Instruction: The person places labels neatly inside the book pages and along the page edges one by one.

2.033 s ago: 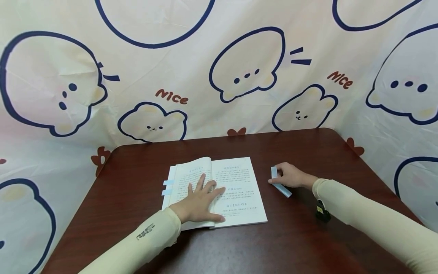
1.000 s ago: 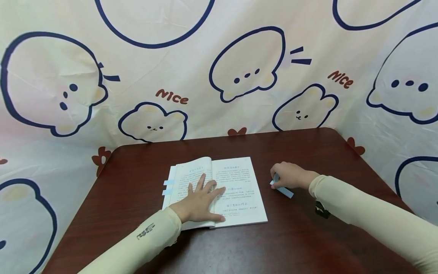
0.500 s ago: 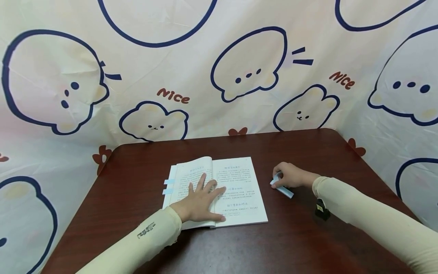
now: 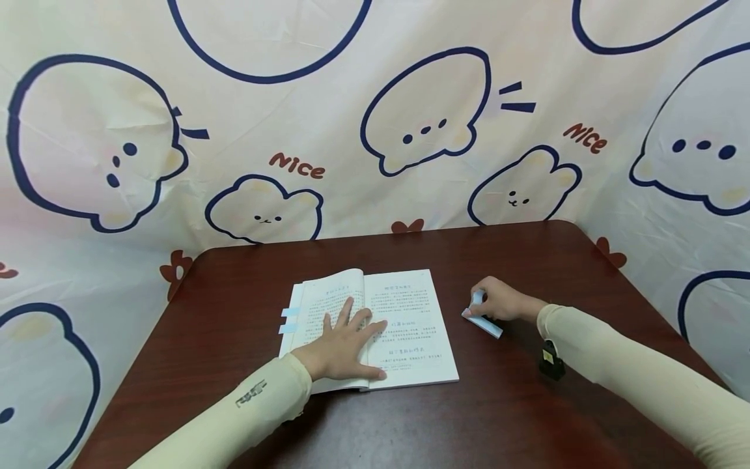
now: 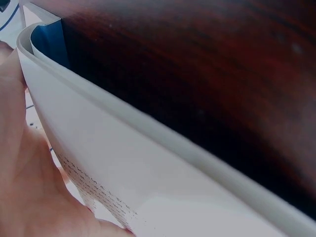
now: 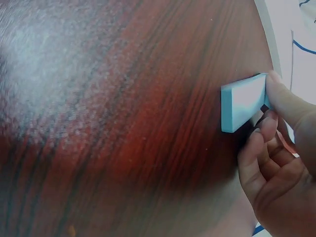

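Observation:
An open book [image 4: 407, 306] with printed pages lies on the table. My left hand [image 4: 340, 348] rests on it with spread fingers, across the fold and the left page. Right of the book, a small pad of light-blue sticky notes [image 4: 487, 327] lies at a slant. My right hand [image 4: 499, 301] pinches the pad's far-left end between thumb and fingers, and a pale-blue strip [image 4: 477, 298] stands up beside the fingers. In the right wrist view, the thumb [image 6: 286, 101] presses the end of the pad [image 6: 242, 103]; the other fingers are curled below.
Two light-blue sticky tabs [image 4: 288, 320] stick out from the book's left edge. The dark brown table [image 4: 375, 433] has a rounded far edge. Behind it and at the sides hangs a cartoon-printed cloth [image 4: 340, 130].
My right fingers have shifted at the pad's end; the raised strip was partly hidden by them and shows more now. The pad has turned slightly. My left hand has stayed on the book.

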Motion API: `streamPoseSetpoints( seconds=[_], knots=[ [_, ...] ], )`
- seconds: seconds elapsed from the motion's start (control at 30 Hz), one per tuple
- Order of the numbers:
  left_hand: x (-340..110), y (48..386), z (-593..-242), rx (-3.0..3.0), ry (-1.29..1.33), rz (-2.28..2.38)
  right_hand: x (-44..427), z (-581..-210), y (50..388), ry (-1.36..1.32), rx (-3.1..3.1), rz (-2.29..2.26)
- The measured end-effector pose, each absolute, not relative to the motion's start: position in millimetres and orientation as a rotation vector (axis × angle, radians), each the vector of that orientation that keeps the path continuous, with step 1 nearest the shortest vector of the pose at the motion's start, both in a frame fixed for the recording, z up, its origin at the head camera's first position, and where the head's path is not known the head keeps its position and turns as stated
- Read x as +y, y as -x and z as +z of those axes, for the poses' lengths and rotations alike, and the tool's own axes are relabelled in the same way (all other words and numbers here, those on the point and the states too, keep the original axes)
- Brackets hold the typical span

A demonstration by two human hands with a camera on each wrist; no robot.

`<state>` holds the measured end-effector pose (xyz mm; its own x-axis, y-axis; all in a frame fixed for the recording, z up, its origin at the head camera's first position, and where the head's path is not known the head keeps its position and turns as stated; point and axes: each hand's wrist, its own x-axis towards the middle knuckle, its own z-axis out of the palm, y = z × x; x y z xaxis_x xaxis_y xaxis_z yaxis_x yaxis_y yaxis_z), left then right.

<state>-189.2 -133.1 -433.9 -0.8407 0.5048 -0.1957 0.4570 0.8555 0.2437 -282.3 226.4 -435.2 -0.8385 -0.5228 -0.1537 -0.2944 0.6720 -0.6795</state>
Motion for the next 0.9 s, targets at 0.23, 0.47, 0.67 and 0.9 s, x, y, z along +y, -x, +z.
streamPoseSetpoints(
  seconds=[0.23,0.47,0.67,0.9],
  knots=[
    [-133.3,190.7,-435.7,2.774,-0.737,0.282,226.9,-438.3,283.0,0.675,2.593,-0.941],
    [-133.7,189.9,-436.1,2.772,-0.732,0.296,222.6,-434.8,280.3,0.67,2.692,-0.806],
    [-133.5,188.6,-436.3,2.77,-0.73,0.306,215.6,-427.8,275.5,0.687,2.74,-0.656],
    [-133.9,189.9,-435.8,2.781,-0.736,0.297,213.9,-424.1,280.4,0.762,2.642,-0.684]
  ],
)
